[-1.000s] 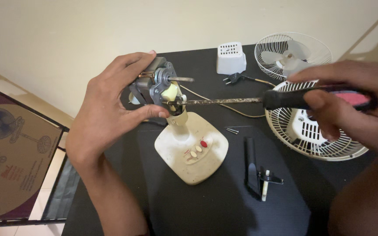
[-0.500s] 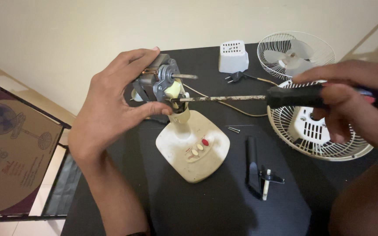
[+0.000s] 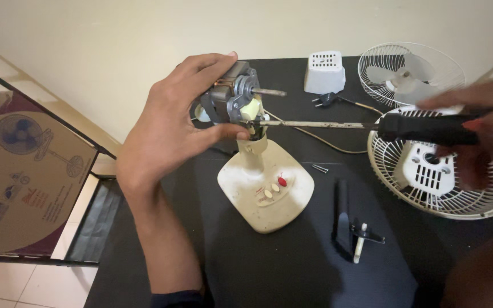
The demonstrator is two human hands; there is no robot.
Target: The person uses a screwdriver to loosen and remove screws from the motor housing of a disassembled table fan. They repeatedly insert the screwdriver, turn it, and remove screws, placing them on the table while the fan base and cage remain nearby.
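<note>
Left hand (image 3: 172, 128) clamped around bare fan motor (image 3: 232, 97) atop cream fan base (image 3: 266, 191) on black table (image 3: 269, 268). Right hand (image 3: 477, 137) closed on black handle of long screwdriver (image 3: 372, 125), tip touching the motor. Rear fan grille (image 3: 437, 171) beside base; two screws (image 3: 319, 167) between them.

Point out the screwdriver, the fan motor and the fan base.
screwdriver (image 3: 429, 129), head view, on its black handle.
fan motor (image 3: 236, 97), head view, on its metal body.
fan base (image 3: 269, 191), head view, on its cream top.
</note>
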